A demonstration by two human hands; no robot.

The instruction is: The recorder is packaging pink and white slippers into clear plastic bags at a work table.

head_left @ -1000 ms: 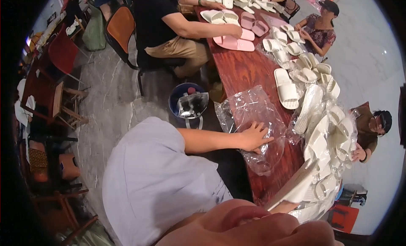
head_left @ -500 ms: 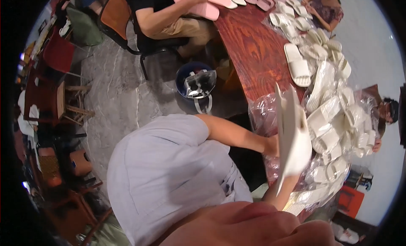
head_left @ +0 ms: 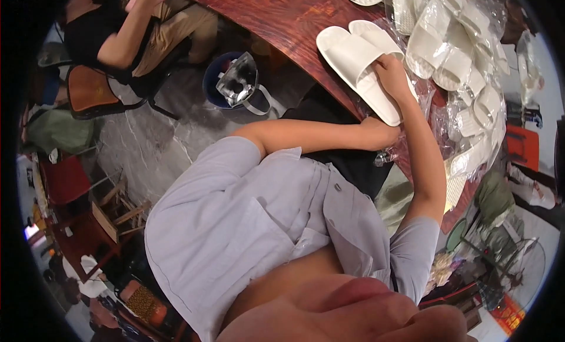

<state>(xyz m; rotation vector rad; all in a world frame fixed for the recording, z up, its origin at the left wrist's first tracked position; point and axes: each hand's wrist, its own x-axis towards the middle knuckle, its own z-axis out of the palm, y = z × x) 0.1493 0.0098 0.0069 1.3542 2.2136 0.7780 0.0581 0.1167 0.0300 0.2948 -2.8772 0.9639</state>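
Holding 2 white slippers together, the person's right hand has its grip closed around their middle, above the edge of the dark red wooden table. The left hand is curled shut on a clear plastic bag just below them. More white slippers in clear wrappers lie heaped on the table to the right. A blue bucket stands on the floor beside the table.

- Red-brown wooden table: my landmark, running along the top.
- Grey marbled floor: below the table.
- Orange-seated chair: left of the table.
- Blue bucket: beside the table edge.
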